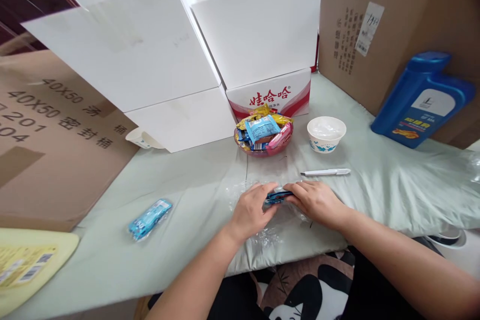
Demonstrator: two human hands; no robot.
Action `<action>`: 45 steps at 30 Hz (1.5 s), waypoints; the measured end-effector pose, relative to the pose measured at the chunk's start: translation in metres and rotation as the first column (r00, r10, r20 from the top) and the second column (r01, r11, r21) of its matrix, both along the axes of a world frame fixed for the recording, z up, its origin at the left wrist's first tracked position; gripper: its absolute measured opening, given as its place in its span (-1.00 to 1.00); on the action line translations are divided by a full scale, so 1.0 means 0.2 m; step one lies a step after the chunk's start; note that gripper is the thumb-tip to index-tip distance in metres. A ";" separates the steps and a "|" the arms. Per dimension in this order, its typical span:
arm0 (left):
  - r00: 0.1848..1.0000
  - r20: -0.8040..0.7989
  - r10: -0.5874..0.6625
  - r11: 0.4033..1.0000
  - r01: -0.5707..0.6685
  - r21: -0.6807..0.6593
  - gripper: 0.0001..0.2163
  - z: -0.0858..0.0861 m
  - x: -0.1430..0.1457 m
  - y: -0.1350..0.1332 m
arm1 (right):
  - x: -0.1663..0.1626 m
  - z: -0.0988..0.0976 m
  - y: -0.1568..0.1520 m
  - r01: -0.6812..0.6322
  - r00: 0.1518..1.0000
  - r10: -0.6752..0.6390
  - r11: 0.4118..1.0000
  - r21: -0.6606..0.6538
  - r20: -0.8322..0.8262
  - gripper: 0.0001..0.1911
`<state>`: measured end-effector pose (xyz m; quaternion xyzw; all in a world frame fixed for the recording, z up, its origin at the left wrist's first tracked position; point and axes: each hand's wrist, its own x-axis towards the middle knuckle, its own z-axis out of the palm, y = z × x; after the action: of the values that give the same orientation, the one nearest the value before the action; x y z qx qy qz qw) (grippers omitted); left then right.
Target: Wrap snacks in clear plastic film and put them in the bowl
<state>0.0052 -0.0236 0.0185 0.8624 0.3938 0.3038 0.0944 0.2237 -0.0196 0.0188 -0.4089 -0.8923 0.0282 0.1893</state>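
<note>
Between my two hands is a small stack of blue snack packets (276, 196), partly covered by fingers. My left hand (255, 207) grips its left end, thumb below and fingers above. The right end is pinched by my right hand (317, 202). Crumpled clear plastic wrap (268, 236) lies on the cloth under and around the hands. A white pen-shaped cutter (326, 172) rests just beyond my right hand. Farther back sits a pink clear bowl (279, 149) heaped with wrapped snacks, a light-blue packet on top. To the left lies another plastic-wrapped blue bundle (150, 218).
A paper bowl (326, 135) with clear plastic inside stands right of the snacks. White boxes (258, 30) rise behind. Brown cartons (48, 145) flank the table, with a blue jug (420, 100) at right and a pale yellow container (33, 270) at left. Part of a person shows behind.
</note>
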 end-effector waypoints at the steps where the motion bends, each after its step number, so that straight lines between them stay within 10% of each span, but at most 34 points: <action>1: 1.000 0.002 0.010 0.998 -0.010 -0.067 -0.59 0.01 0.00 0.00 | 0.00 0.00 0.00 -0.006 1.000 0.005 1.000 -0.028 -0.027 -0.74; 8: 0.986 0.130 0.106 0.806 -0.008 -0.592 -0.69 0.04 -0.02 0.04 | 0.01 0.00 0.03 0.089 0.980 -0.152 0.916 -0.392 -0.131 -0.37; 14: 0.789 0.416 0.453 0.567 0.105 -0.817 -0.45 0.09 -0.20 0.13 | 0.01 -0.01 0.04 0.045 0.996 -0.068 0.934 -0.355 -0.052 -0.84; 18: 0.705 0.507 0.496 0.745 -0.047 -0.665 -0.45 0.18 -0.31 0.23 | 0.00 -0.01 0.04 0.050 0.999 -0.051 0.945 -0.324 0.006 -0.78; 21: 0.806 0.485 0.340 0.914 -0.163 -0.370 -0.55 0.30 -0.32 0.35 | 0.00 -0.01 0.03 0.050 0.999 -0.048 0.951 -0.304 0.015 -0.79; 26: 0.984 0.121 0.134 0.940 -0.087 -0.331 -0.66 0.51 -0.27 0.64 | 0.01 0.00 0.03 0.026 0.999 -0.017 0.952 -0.303 0.034 -0.83; 32: 0.925 -0.360 0.119 0.955 -0.206 -0.215 -0.68 0.56 -0.20 0.81 | 0.02 0.02 0.02 0.009 0.998 0.011 0.955 -0.298 0.064 -0.85; 39: 0.943 -0.274 0.189 0.978 -0.205 -0.032 -0.27 0.51 -0.10 0.68 | 0.02 0.01 0.03 -0.019 0.997 0.040 0.957 -0.290 0.066 -0.83; 43: 0.913 -0.065 0.403 0.907 -0.389 0.163 -0.71 0.49 -0.05 0.40 | 0.03 0.01 0.01 -0.032 0.998 0.046 0.962 -0.273 0.043 -0.74; 45: 0.935 -0.186 0.302 0.952 -0.307 0.004 -0.83 0.44 -0.01 0.22 | 0.03 0.02 -0.01 -0.020 0.998 0.033 0.965 -0.261 0.047 -0.64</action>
<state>0.0029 0.0205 0.1061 0.8140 0.5335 0.2288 0.0203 0.2297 -0.0223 0.0221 -0.4190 -0.8907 0.1372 0.1107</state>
